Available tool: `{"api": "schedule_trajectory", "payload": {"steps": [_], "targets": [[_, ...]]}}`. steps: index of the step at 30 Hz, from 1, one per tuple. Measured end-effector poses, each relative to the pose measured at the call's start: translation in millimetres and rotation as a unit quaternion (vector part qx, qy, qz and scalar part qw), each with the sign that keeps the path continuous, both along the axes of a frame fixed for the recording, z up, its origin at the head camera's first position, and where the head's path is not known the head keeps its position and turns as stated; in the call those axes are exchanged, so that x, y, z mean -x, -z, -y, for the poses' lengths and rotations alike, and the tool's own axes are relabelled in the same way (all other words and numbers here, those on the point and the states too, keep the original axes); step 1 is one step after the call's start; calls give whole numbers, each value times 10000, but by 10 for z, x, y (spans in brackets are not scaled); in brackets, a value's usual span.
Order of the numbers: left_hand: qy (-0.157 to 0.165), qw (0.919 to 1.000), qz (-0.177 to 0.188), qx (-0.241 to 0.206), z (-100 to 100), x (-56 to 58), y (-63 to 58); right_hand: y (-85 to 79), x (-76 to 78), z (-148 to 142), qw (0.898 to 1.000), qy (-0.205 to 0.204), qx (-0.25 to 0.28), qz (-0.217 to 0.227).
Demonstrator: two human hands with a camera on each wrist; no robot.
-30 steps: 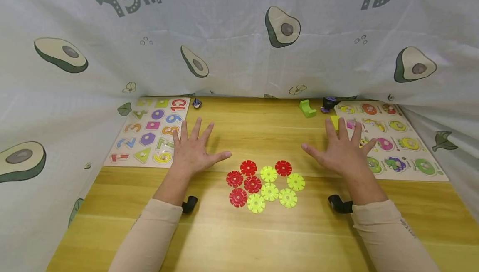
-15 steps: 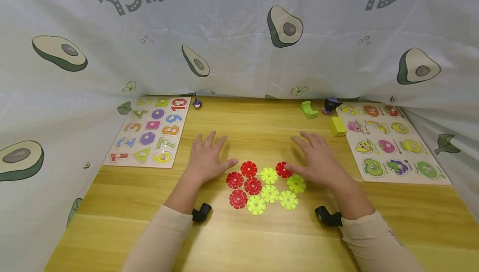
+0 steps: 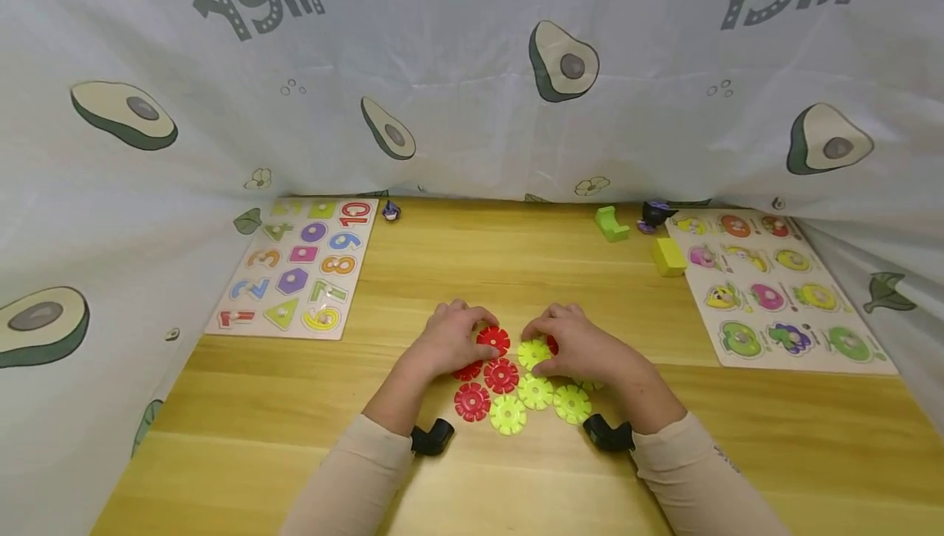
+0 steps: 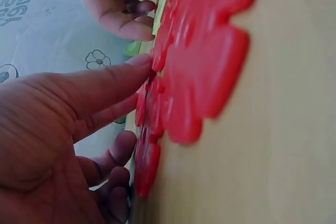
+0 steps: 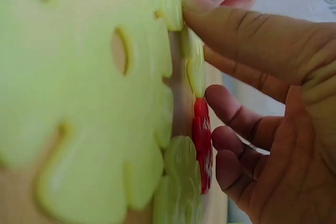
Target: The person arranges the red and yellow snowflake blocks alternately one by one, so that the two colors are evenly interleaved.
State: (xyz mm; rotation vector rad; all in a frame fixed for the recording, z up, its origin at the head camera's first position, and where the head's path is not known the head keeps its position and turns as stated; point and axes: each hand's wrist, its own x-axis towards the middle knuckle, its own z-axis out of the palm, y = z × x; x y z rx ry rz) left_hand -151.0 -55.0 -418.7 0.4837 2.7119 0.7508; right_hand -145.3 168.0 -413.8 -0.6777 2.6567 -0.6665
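Flat notched plastic discs lie grouped on the wooden table (image 3: 487,483), red to the left and yellow mostly to the right. My left hand (image 3: 446,341) has its thumb and index finger curled at opposite edges of the top red disc (image 3: 495,342). With thumb and index finger, my right hand (image 3: 590,349) spans the upper yellow disc (image 3: 533,353). A red disc (image 3: 552,345) is mostly hidden beneath the right hand. In the left wrist view, the left thumb (image 4: 118,80) touches a red disc's edge. The right thumb (image 5: 236,32) meets a yellow disc's edge in the right wrist view.
A number puzzle board (image 3: 291,280) lies at left, a fruit puzzle board (image 3: 767,298) at right. Near the back right are a yellow block (image 3: 669,257), a green curved block (image 3: 610,224) and a dark figurine (image 3: 655,215). A small purple figurine (image 3: 391,210) stands back left, before an avocado-print curtain (image 3: 472,69).
Both hands, spread wide and far apart a second ago, have come inward to the discs. Their fingers have curled around one red and one yellow disc.
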Motion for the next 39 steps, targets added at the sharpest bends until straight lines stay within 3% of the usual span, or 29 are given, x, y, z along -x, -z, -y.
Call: {"api": "schedule_trajectory", "payload": {"steps": [4,8,13,16,21,26,33,39], "targets": [[-76,9998,35,-200,-13,12,31,9,5,-7,10000,-18,65,-20],[-118,9957,283,-871,17,41,55,17,20,2,9999,23,159,44],[-170,9894,272,-1417,217,136,64,27,10,5,9981,307,374,393],[-496,9893,74,-1370,471,239,49,33,-2,2,9969,481,470,404],[-1169,9884,-224,-942,976,432,-20,19,-10,22,9963,637,573,17],[-1354,9891,-238,-530,1326,507,-57,-3,-16,118,9962,509,635,-295],[-1322,9905,-102,-369,1385,512,-34,-61,-20,441,9932,624,954,-240],[-1449,9892,-14,-210,1396,523,-12,-45,97,862,9914,370,1256,-24]]}}
